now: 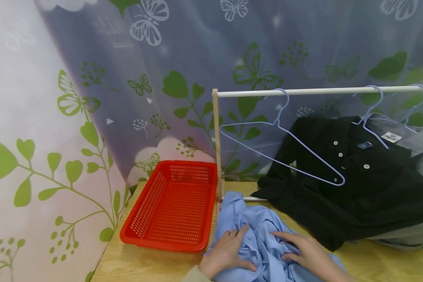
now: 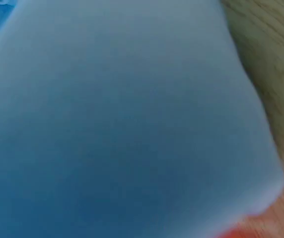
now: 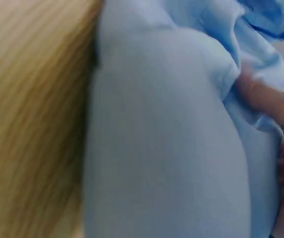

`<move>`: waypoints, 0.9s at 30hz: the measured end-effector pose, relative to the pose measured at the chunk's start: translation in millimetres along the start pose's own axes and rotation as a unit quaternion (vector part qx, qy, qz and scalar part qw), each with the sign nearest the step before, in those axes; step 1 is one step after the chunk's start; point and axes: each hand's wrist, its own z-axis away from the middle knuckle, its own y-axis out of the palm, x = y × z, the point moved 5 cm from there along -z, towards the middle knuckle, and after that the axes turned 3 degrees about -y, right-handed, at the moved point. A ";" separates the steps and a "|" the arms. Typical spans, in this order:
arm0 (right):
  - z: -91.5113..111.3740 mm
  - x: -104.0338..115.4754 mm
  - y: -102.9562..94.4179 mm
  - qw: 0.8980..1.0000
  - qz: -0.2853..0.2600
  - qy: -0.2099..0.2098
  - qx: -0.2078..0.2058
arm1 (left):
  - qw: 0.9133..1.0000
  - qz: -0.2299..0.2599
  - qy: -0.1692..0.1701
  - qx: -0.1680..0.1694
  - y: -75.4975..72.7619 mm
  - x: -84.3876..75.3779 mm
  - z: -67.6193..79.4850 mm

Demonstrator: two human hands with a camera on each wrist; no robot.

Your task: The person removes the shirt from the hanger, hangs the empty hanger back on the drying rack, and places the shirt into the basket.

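Observation:
A rumpled light blue garment [image 1: 264, 235] lies bunched on the wooden table at the bottom of the head view. My left hand [image 1: 227, 250] rests on its left side, thumb and index finger spread wide apart over the folds. On the other side my right hand [image 1: 306, 252] touches the cloth with fairly straight fingers. In the right wrist view a straight finger [image 3: 266, 96] dips into a fold, its tip hidden. Smooth blue cloth [image 2: 117, 114] fills most of the left wrist view and hides the left hand there.
A red plastic basket [image 1: 172, 211] stands left of the garment. Behind is a rack with a white rail [image 1: 320, 91] and wooden post [image 1: 217, 145]. A bare lavender hanger [image 1: 278, 160] hangs near a black shirt [image 1: 338, 176] and a grey garment [image 1: 421, 141].

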 end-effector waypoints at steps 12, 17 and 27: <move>-8.1 9.6 45.3 0.985 -0.080 0.077 0.129 | 0.999 0.013 -0.032 0.012 15.7 -4.3 -6.2; -16.9 4.4 52.2 0.982 -0.059 0.105 0.146 | 0.999 -0.027 -0.033 0.013 21.8 -3.0 -13.6; -31.7 3.2 42.5 0.991 -0.042 0.042 0.117 | 0.993 0.065 -0.023 -0.095 19.4 1.0 -16.5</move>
